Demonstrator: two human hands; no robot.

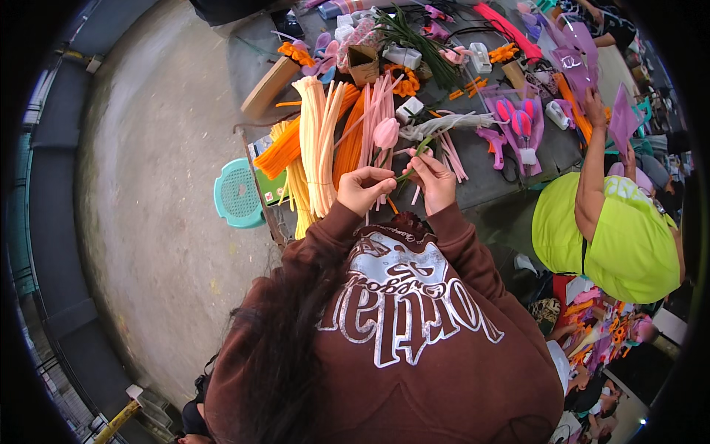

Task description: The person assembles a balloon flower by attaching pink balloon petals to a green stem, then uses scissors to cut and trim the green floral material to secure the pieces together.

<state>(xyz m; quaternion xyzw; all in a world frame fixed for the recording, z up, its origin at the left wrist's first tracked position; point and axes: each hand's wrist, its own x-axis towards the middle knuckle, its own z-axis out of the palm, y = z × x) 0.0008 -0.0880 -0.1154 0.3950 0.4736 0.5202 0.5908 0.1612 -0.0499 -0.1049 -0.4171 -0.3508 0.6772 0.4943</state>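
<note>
A pink tulip made of fuzzy craft stems [385, 134] stands upright above my hands, at the near edge of the table. My left hand [361, 189] is closed, thumb and fingertips pinching just below the bloom, around its stem. My right hand [435, 182] pinches a thin green strip [422, 146] that slants between both hands, its lower end close to my left fingertips. To the left of my hands lie bundles of cream pipe cleaners [316, 148] and orange pipe cleaners [277, 152]. Pink pipe cleaners [379, 100] spread out behind the tulip.
The grey table [481, 189] also bears dark green stems [418, 48], a pink glue gun [492, 144] and a wrapped pink bouquet [523, 126]. A turquoise stool [239, 194] stands at its left edge. On the right, a person in a lime shirt [603, 237] handles purple wrapping [577, 55].
</note>
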